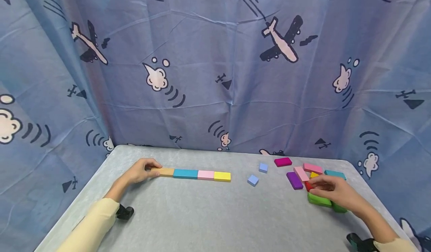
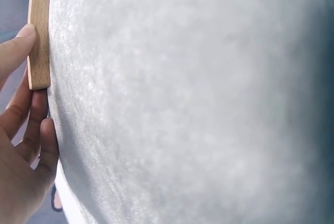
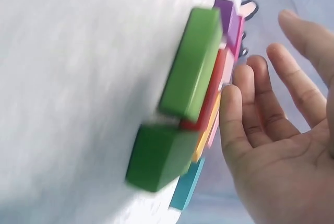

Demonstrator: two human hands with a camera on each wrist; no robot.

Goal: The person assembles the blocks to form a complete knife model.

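My left hand (image 1: 145, 169) lies at the left end of a row of flat blocks. Its thumb and curled fingers hold the end of a wooden block (image 1: 166, 172) (image 2: 39, 31). After it come a teal block (image 1: 185, 173), a pink block (image 1: 205, 175) and a yellow block (image 1: 222, 176), end to end. My right hand (image 1: 331, 190) (image 3: 261, 93) hovers over a loose pile at the right, palm open and fingers relaxed. Its fingertips are at a red block (image 1: 309, 185) (image 3: 211, 98), beside two green blocks (image 1: 319, 200) (image 3: 193, 72).
Two small light blue cubes (image 1: 263, 167) (image 1: 253, 180) sit between row and pile. The pile also holds magenta (image 1: 283, 161), purple (image 1: 294, 180), pink (image 1: 313, 168) and teal (image 1: 335, 174) blocks. A blue printed curtain (image 1: 215, 76) closes in the grey table (image 1: 215, 214) at the back and sides.
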